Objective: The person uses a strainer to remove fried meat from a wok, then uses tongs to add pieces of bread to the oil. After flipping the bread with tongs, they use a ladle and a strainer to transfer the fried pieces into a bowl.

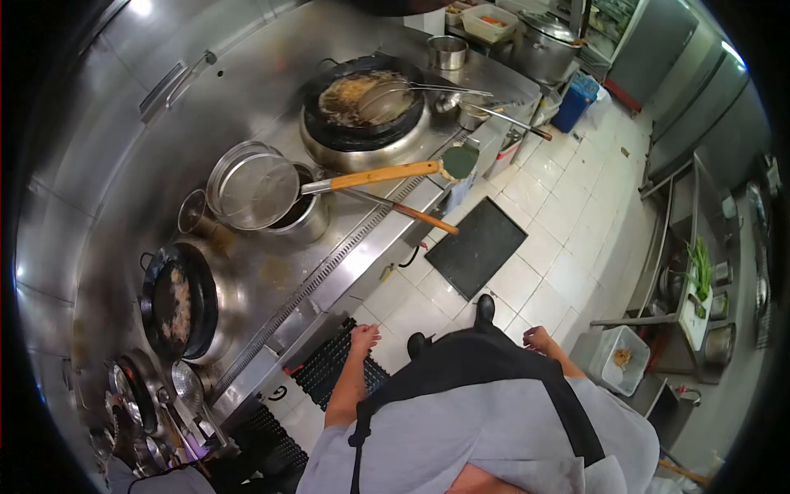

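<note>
My left hand (364,337) hangs beside the front edge of the stove counter, above a black perforated floor mat (333,362). Its fingers are loosely bent and slightly apart, with nothing in them. On the other side of my black apron (461,370), my right hand (539,340) hangs in the air with relaxed, partly curled fingers and no object visible in it. The nearest thing to it is a clear plastic bin (613,360) with some yellowish food inside. Neither hand touches the counter or the utensils.
On the steel counter stand a wok (362,99) with bubbling oil and a skimmer (391,95), another wok (177,300), and a strainer (259,191) over a pot (304,218). A dark mat (477,247) lies on the tiles. A person's grey sleeve (156,480) shows bottom left.
</note>
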Tool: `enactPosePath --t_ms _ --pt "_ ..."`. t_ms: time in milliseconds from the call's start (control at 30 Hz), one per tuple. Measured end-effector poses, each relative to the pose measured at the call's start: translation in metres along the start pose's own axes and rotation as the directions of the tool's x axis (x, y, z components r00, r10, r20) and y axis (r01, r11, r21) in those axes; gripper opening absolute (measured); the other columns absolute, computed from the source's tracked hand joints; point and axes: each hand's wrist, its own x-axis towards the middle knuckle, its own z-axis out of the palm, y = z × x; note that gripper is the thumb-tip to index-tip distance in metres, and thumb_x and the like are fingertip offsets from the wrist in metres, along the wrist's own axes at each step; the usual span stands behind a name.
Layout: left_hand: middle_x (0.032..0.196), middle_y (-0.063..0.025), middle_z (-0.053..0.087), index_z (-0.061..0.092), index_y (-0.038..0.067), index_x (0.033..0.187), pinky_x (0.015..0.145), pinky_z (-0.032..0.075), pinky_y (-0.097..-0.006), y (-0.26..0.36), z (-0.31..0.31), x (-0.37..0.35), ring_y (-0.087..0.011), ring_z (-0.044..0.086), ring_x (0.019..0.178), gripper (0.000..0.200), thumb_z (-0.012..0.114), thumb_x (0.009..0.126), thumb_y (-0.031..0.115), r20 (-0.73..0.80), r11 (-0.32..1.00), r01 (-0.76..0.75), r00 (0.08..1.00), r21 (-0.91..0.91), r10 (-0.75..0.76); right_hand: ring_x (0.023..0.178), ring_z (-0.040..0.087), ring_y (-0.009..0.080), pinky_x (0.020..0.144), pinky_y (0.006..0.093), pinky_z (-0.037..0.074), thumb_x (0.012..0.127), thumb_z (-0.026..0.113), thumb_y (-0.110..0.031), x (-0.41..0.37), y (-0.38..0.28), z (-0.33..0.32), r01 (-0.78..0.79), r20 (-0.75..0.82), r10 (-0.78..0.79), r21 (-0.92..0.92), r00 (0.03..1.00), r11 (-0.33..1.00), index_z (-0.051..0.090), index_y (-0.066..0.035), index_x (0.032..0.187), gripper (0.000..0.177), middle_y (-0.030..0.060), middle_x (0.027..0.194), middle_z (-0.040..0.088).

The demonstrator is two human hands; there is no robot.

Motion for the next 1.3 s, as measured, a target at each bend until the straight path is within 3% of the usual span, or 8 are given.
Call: enactPosePath --t_ms 67,200,433,767,900,1067,1167,1300 --pt "0.079 -0.005 0.066 0.063 0.006 0.086 0.052 0.048 -0.0279 -0.036 -0.01 0.014 -0.0143 0.065 0.064 0.023 0.068 0.088 0.028 0.033 0.972 0.027 0.999 0.234 -0.036 0.068 0.069 0.0242 0.057 0.0363 0.056 0.067 0.069 -0.013 0.046 0.04 -0.029 0.415 0.135 -0.397 -0.418 0.908 0.808 0.07 -0.007 0.086 0.02 0.0098 0.078 0.069" --pt "0.071 -0.004 0.062 0.065 0.007 0.087 0.046 0.043 -0.0296 -0.013 0.062 -0.01 -0.0129 0.059 0.056 0.023 0.069 0.085 0.029 0.056 0.894 0.207 0.967 0.396 -0.249 0.065 0.067 0.0256 0.054 0.0384 0.054 0.067 0.067 -0.014 0.108 0.073 -0.085 0.624 0.183 -0.609 -0.407 0.771 0.668 0.068 -0.006 0.078 0.014 0.0093 0.074 0.067" --pt "0.095 -0.0114 0.068 0.063 0.0 0.114 0.065 0.051 -0.0309 0.104 0.296 0.054 -0.0152 0.063 0.072 0.043 0.067 0.087 0.032 0.387 0.834 -0.427 0.876 0.349 0.287 0.051 0.067 0.0239 0.04 0.034 0.053 0.076 0.059 -0.001 0.162 -0.057 -0.15 0.064 0.034 -0.066 0.076 0.997 0.995 0.066 0.006 0.091 0.017 0.0153 0.068 0.064" --pt "0.106 -0.0143 0.061 0.007 0.011 0.152 0.054 0.054 -0.0377 0.257 0.439 0.171 -0.0229 0.066 0.068 0.093 0.066 0.081 0.002 -0.037 0.88 -0.047 0.999 -0.472 0.034 0.063 0.07 0.0213 0.051 0.0297 0.057 0.084 0.06 -0.005 0.194 -0.211 -0.178 0.151 0.255 -0.17 0.093 0.952 0.984 0.061 0.002 0.116 0.032 0.0141 0.086 0.069" --pt "0.094 -0.0114 0.061 0.003 0.016 0.151 0.049 0.053 -0.0368 0.275 0.449 0.214 -0.0207 0.065 0.063 0.097 0.064 0.078 -0.005 -0.152 0.807 -0.073 0.988 -0.585 -0.02 0.068 0.07 0.0195 0.057 0.0306 0.058 0.089 0.064 -0.012 0.208 -0.273 -0.184 0.196 0.397 -0.179 -0.002 0.9 0.981 0.06 -0.001 0.118 0.031 0.0086 0.09 0.069" --pt "0.079 -0.0068 0.063 0.063 0.001 0.097 0.06 0.048 -0.0335 0.241 0.464 0.281 -0.0189 0.06 0.063 0.019 0.067 0.085 0.016 -0.459 0.906 -0.419 0.818 -0.06 0.348 0.073 0.068 0.0142 0.062 0.0255 0.056 0.089 0.068 -0.018 0.214 -0.367 -0.182 0.203 0.463 -0.161 -0.041 0.872 0.978 0.062 -0.004 0.116 0.032 0.0035 0.09 0.067" --pt "0.078 -0.0212 0.067 0.064 -0.005 0.082 0.07 0.049 -0.0418 0.262 0.462 0.247 -0.0331 0.067 0.079 0.03 0.065 0.081 0.025 -0.5 0.878 -0.4 0.722 0.262 0.478 0.068 0.065 0.0123 0.06 0.0245 0.054 0.088 0.069 -0.022 0.242 -0.41 -0.167 0.3 0.472 -0.246 -0.041 0.847 0.953 0.061 -0.004 0.119 0.036 0.003 0.089 0.066" --pt "0.069 -0.0113 0.062 0.064 -0.002 0.081 0.06 0.051 -0.0407 0.285 0.462 0.214 -0.0228 0.065 0.072 0.026 0.061 0.086 0.024 -0.219 0.9 -0.222 0.965 -0.375 0.147 0.07 0.063 0.0096 0.056 0.0226 0.051 0.086 0.072 -0.038 0.257 -0.45 -0.13 0.418 0.403 -0.327 -0.159 0.855 0.895 0.05 -0.004 0.136 0.064 0.0041 0.093 0.065"
